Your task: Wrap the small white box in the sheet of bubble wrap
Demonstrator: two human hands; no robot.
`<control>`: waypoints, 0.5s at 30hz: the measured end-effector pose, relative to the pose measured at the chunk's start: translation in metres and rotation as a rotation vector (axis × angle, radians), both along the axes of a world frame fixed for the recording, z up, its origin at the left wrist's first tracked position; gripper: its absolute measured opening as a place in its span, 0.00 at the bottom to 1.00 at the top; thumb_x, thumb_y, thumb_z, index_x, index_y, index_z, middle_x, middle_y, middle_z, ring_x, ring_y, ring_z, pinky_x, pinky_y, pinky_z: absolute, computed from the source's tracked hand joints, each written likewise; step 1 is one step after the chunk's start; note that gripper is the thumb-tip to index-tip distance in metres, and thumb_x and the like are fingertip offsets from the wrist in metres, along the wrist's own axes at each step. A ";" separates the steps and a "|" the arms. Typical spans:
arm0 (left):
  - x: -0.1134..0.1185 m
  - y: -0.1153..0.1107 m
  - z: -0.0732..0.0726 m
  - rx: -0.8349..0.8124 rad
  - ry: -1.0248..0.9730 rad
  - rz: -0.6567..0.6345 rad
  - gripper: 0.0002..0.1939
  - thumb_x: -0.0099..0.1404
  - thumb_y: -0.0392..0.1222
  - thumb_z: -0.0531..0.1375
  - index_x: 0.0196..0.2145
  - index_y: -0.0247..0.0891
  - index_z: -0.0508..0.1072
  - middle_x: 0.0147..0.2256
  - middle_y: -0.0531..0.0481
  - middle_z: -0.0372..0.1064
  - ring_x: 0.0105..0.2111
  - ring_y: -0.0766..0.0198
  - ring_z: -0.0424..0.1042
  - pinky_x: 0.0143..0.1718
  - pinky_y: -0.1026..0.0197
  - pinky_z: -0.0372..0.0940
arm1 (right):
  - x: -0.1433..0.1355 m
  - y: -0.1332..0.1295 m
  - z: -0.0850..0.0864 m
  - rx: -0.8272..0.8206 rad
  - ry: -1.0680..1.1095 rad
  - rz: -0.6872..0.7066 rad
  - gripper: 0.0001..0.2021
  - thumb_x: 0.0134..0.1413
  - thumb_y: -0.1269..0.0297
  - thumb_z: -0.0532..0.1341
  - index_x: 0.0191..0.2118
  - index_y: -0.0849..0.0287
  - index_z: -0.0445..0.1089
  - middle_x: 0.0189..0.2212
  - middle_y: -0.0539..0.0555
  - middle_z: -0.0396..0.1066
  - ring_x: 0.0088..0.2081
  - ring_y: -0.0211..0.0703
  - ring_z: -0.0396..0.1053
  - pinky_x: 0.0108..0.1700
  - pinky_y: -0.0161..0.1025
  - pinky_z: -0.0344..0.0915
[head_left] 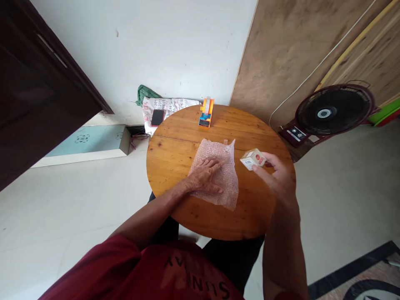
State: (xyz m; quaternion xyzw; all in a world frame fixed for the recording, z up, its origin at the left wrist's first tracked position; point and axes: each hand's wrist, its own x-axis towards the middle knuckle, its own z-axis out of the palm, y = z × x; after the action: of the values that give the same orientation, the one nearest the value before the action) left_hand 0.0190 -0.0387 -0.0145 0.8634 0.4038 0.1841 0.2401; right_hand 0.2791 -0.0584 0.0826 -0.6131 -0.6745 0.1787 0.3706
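Note:
A sheet of pink bubble wrap (229, 183) lies on the round wooden table (175, 146). My left hand (204, 175) rests flat on it, fingers spread. To the right, my right hand (278, 175) grips a small white and beige carton (253, 159) between thumb and fingers, above the tabletop and beside the wrap. Red print and a barcode-like label show on the carton. An orange and blue tape dispenser (206, 112) stands near the table's far edge. A short strip of brown tape (225, 142) is at the wrap's upper edge.
Behind the table lie a printed white sack (171, 104), a phone-like dark object (157, 118) and a green bag (146, 95) against the wall. A large fan (331, 110) stands at the right. A dark door (40, 83) is at the left.

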 end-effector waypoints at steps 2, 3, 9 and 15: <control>0.000 0.000 -0.002 0.037 0.004 -0.016 0.60 0.48 0.70 0.68 0.70 0.39 0.53 0.65 0.35 0.56 0.68 0.38 0.50 0.68 0.39 0.45 | 0.018 0.002 -0.007 -0.017 -0.080 -0.104 0.24 0.48 0.53 0.66 0.52 0.53 0.73 0.44 0.55 0.78 0.45 0.54 0.74 0.51 0.52 0.68; 0.001 -0.001 -0.003 0.048 0.010 -0.019 0.60 0.48 0.70 0.68 0.70 0.39 0.54 0.65 0.35 0.56 0.67 0.38 0.51 0.68 0.39 0.45 | 0.026 0.003 -0.013 -0.045 -0.120 -0.142 0.24 0.48 0.53 0.65 0.52 0.52 0.73 0.44 0.55 0.78 0.45 0.54 0.74 0.50 0.52 0.68; 0.002 -0.003 0.000 0.060 0.039 -0.010 0.55 0.50 0.70 0.66 0.67 0.37 0.59 0.65 0.34 0.56 0.67 0.38 0.51 0.68 0.39 0.44 | 0.058 0.010 -0.058 -0.182 -0.210 -0.090 0.31 0.51 0.52 0.63 0.60 0.59 0.66 0.53 0.64 0.74 0.52 0.57 0.72 0.54 0.55 0.67; 0.002 -0.004 -0.001 0.050 0.022 -0.012 0.55 0.48 0.69 0.68 0.67 0.38 0.61 0.65 0.34 0.55 0.67 0.36 0.51 0.68 0.36 0.43 | -0.003 -0.029 -0.024 0.222 -0.191 -0.131 0.21 0.61 0.55 0.58 0.57 0.55 0.69 0.55 0.60 0.72 0.57 0.54 0.68 0.61 0.54 0.63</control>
State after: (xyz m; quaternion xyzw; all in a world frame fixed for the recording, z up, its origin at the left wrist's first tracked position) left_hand 0.0205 -0.0422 -0.0156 0.8735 0.3965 0.1830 0.2153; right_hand 0.2762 -0.0871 0.0588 -0.6251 -0.6810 0.0195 0.3809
